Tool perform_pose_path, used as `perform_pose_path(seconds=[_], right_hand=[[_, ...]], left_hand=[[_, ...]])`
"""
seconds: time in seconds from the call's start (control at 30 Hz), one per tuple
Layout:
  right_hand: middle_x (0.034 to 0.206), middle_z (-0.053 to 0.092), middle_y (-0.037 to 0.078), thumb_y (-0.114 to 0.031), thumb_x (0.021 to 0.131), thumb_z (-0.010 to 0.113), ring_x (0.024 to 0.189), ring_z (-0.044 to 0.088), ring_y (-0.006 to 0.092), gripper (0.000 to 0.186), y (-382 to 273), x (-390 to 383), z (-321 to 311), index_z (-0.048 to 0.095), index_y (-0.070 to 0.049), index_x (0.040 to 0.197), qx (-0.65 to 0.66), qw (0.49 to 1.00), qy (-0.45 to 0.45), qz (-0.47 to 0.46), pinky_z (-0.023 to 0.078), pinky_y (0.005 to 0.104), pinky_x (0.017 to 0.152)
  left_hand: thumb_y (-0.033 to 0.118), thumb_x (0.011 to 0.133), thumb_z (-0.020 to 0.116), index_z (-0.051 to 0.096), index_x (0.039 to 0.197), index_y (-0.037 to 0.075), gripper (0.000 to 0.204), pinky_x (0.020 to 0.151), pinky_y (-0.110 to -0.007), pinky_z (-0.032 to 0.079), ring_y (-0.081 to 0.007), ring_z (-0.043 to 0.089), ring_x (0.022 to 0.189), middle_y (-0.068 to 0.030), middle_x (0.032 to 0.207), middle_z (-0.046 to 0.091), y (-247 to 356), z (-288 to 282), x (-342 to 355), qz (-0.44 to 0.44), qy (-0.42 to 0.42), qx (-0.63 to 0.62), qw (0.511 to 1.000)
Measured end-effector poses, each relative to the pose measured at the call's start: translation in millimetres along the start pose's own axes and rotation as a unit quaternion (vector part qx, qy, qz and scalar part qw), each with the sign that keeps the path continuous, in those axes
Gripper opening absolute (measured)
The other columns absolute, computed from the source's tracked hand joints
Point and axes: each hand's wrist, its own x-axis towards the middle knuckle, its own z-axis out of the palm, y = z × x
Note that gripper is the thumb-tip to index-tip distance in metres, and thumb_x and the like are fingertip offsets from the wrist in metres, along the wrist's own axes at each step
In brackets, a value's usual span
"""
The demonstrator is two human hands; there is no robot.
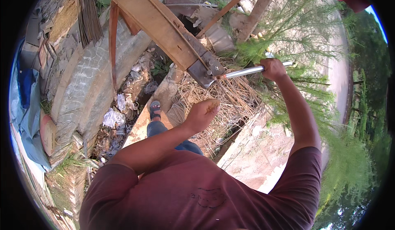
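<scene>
My right hand (273, 69) is wrapped round a silvery metal pipe (246, 71), close to its outer end. The pipe's other end meets a dark metal plate (203, 71) with upright pins, fixed at the near end of a long wooden beam (152, 20). In front of my chest, just short of the plate, my left hand (203, 115) is closed with its fingers curled. Whether it holds anything thin cannot be made out. Beneath both hands lies a heap of thin bent metal rods (232, 94).
A bundle of thin rods (87, 18) hangs at the far left. Beyond my sandalled foot (155, 109) runs a debris-filled gap with a white plastic bag (113, 118), beside a stone wall (82, 88). A blue tarp (31, 127) lies at left; feathery green plants (349, 164) grow at right.
</scene>
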Motion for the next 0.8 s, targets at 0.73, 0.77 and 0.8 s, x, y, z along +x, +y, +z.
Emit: perform_pose_path(seconds=[0.73, 0.77, 0.8], right_hand=[[0.078, 0.064, 0.015, -0.018, 0.07, 0.063, 0.077, 0.063, 0.0335, 0.012, -3, -26, 32, 0.06, -0.011, 0.078, 0.015, 0.995, 0.062, 0.07, 0.05, 0.0441, 0.071], [0.078, 0.064, 0.015, -0.019, 0.07, 0.063, 0.078, 0.063, 0.0338, 0.013, -7, -25, 33, 0.059, -0.01, 0.078, 0.022, 0.995, 0.07, 0.07, 0.05, 0.0443, 0.071], [0.078, 0.064, 0.015, -0.02, 0.069, 0.064, 0.078, 0.063, 0.0342, 0.014, -12, -18, 31, 0.059, -0.01, 0.078, 0.033, 0.993, 0.086, 0.068, 0.05, 0.0445, 0.071]], left_hand=[[0.022, 0.099, 0.043, 0.058, 0.09, 0.0, 0.028, 0.046, -0.026, 0.043, -0.0091, 0.05, 0.049, -0.007, 0.075, 0.061, -20, 61, 42, -0.103, 0.081, -0.18, 0.975], [0.022, 0.099, 0.043, 0.057, 0.087, 0.002, 0.028, 0.045, -0.027, 0.041, -0.009, 0.047, 0.048, -0.007, 0.073, 0.061, -22, 58, 41, -0.097, 0.094, -0.194, 0.972], [0.022, 0.099, 0.043, 0.057, 0.086, 0.002, 0.028, 0.045, -0.026, 0.041, -0.009, 0.047, 0.048, -0.0068, 0.072, 0.061, -19, 53, 40, -0.094, 0.101, -0.176, 0.975]])
